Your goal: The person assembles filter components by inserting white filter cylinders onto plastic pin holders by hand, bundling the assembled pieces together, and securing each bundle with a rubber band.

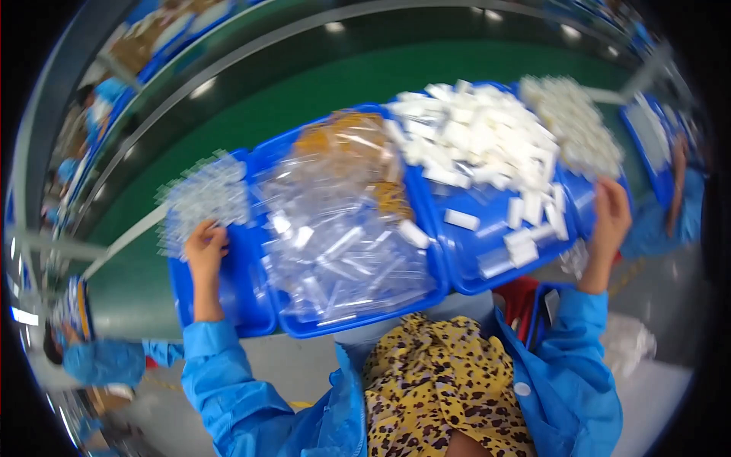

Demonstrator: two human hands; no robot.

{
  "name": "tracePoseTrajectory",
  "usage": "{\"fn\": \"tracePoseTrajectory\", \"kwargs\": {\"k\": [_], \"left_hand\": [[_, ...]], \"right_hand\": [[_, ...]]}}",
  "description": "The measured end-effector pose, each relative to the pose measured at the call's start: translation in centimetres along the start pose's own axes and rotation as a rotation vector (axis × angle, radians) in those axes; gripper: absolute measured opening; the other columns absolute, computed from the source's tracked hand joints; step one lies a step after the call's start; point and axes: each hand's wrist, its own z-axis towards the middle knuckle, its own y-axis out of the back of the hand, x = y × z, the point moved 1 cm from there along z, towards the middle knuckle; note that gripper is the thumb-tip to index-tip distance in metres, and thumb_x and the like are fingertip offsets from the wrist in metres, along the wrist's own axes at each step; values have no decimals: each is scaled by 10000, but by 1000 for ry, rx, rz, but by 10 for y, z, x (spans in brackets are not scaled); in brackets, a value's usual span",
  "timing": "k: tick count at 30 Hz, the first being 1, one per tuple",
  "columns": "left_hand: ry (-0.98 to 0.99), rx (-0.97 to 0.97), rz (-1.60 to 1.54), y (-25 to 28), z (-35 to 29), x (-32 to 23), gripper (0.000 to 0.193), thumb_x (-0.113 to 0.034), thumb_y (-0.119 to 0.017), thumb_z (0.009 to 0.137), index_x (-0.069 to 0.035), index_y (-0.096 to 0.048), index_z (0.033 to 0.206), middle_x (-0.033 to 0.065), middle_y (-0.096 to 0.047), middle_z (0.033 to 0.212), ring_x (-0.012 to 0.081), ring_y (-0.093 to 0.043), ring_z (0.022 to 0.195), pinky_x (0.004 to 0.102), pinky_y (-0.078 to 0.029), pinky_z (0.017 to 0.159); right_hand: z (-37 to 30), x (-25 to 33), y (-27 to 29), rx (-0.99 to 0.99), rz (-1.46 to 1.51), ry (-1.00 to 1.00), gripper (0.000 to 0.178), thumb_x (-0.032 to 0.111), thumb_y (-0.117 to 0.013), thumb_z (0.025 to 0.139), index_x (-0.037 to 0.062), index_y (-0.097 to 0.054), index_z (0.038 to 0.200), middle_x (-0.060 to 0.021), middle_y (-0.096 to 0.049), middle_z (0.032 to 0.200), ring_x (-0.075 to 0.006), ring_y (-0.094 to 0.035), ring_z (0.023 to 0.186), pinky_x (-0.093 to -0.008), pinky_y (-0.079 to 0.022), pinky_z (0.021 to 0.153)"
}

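Observation:
My left hand (204,250) is at the near edge of a pile of clear plastic pieces (204,194) in the far-left blue tray. Its fingers are curled together, and whatever they hold is too small to make out. Over on the far right, my right hand (611,217) is raised beside a heap of translucent, off-white small parts (571,122). Those fingers are bent close together and blurred; anything between them is hidden. Between my hands lie a tray of clear plastic tubes or sleeves (343,251) and a tray of white rectangular blocks (480,133).
Orange-brown pieces (346,141) fill the back of the middle tray. Behind the blue trays runs a green conveyor belt (304,87) with a metal rail. Other people in blue work at the left (103,362) and right (681,206). A white plastic bag (628,343) lies at lower right.

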Motion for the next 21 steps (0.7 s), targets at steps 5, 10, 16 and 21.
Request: {"fn": "tracePoseTrajectory", "kwargs": {"k": [5,10,16,21], "left_hand": [[-168,-184,-14,7,25,24,402,-85,-716,816,-33,-604,1198,33,-660,822,109,-608,668,212,-456,516],[-214,-132,25,11,41,46,308,-120,-746,811,-45,-603,1073,1,-588,762,67,-525,606,202,-385,492],[-179,-118,-15,13,6,12,195,-171,-727,838,-97,-582,946,-17,-600,808,80,-561,755,196,-430,598],[-138,196,23,34,-25,3,154,-34,-683,844,-63,-569,943,35,-619,929,91,-587,855,232,-488,688]], "right_hand": [[-24,50,-24,379,-73,126,142,-22,-637,790,15,-661,925,-21,-581,816,-83,-491,669,-204,-369,595],[-14,40,7,68,-195,135,165,-49,-600,772,27,-668,902,-27,-587,806,-91,-490,657,-215,-383,586],[-24,49,8,279,-202,74,171,-9,-629,765,29,-673,926,-44,-598,809,-107,-556,712,-234,-421,599],[-20,41,-22,395,-366,-23,272,58,-694,741,47,-652,1009,-95,-587,837,-216,-608,752,-319,-471,616]]}}
